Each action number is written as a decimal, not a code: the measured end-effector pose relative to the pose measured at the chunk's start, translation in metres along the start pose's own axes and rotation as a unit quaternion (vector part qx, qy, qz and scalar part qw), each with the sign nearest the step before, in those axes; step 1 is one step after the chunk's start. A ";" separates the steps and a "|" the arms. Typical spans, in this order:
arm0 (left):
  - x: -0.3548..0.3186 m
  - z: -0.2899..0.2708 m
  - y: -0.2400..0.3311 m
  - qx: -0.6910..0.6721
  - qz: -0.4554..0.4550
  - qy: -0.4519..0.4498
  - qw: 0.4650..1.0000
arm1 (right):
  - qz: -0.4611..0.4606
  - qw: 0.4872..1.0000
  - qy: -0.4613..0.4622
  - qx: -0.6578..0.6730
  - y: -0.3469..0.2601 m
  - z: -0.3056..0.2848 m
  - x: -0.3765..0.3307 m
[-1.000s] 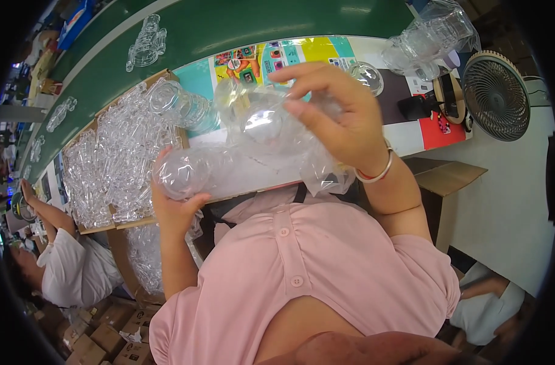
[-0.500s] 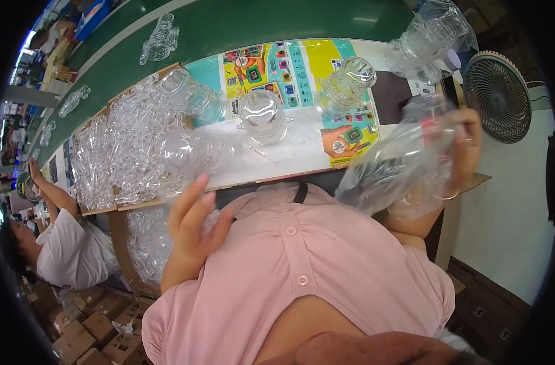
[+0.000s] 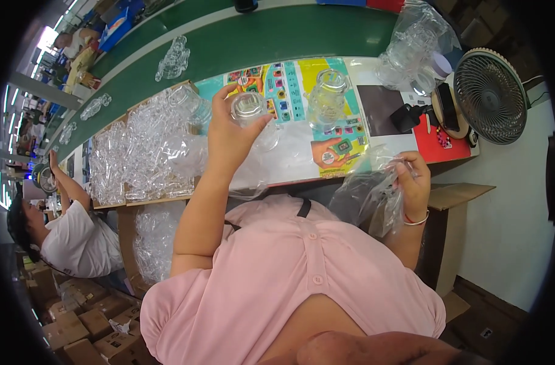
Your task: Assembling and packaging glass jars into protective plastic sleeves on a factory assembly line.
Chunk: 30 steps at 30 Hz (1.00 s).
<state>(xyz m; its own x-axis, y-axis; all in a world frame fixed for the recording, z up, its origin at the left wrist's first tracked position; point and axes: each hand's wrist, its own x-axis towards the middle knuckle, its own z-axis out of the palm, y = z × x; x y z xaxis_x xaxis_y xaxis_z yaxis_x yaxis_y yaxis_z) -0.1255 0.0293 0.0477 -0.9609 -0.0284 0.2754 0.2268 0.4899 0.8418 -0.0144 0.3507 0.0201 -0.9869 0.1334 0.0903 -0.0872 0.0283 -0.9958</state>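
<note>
My left hand reaches over the table, thumb and fingers curved around a clear jar-like vessel with a round end facing up. Closer to my body on the right, my right hand pinches a crumpled clear plastic bag, which hangs down over the table's front edge. Another clear vessel stands on the printed sheet to the right of my left hand. To the left, one more clear vessel lies beside a heap of small clear pieces.
A bagged clear vessel lies at the back right, next to a round fan and a phone. Beyond the table runs a green conveyor belt carrying clear pieces. A co-worker sits at the left.
My left hand has moved forward from near my chest and closed around the clear vessel. My right hand has come lower and leftward with the plastic bag.
</note>
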 end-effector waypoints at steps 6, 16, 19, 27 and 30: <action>0.015 0.013 0.021 -0.158 0.123 0.024 0.980 | -0.003 1.000 0.013 0.023 0.008 -0.006 -0.001; -0.001 0.007 0.056 -0.156 0.230 0.017 0.961 | 0.028 0.999 0.000 0.046 0.014 0.010 0.012; 0.000 0.007 0.057 -0.154 0.223 0.022 0.962 | 0.028 0.998 -0.007 0.052 0.015 0.011 0.014; 0.026 0.023 0.033 -0.150 0.124 0.021 0.981 | 0.044 0.998 -0.014 0.044 0.017 0.008 0.013; 0.042 0.031 0.014 -0.104 0.103 0.037 0.988 | 0.027 0.999 0.001 0.043 0.016 0.004 0.011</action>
<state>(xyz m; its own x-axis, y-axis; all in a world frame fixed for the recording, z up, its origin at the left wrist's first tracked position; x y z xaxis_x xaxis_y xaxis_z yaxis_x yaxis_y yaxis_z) -0.1673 0.0624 0.0564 -0.8781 -0.0147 0.4782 0.4520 0.3024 0.8392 -0.0272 0.3483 0.0051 -0.9902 0.1349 0.0371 -0.0462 -0.0649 -0.9968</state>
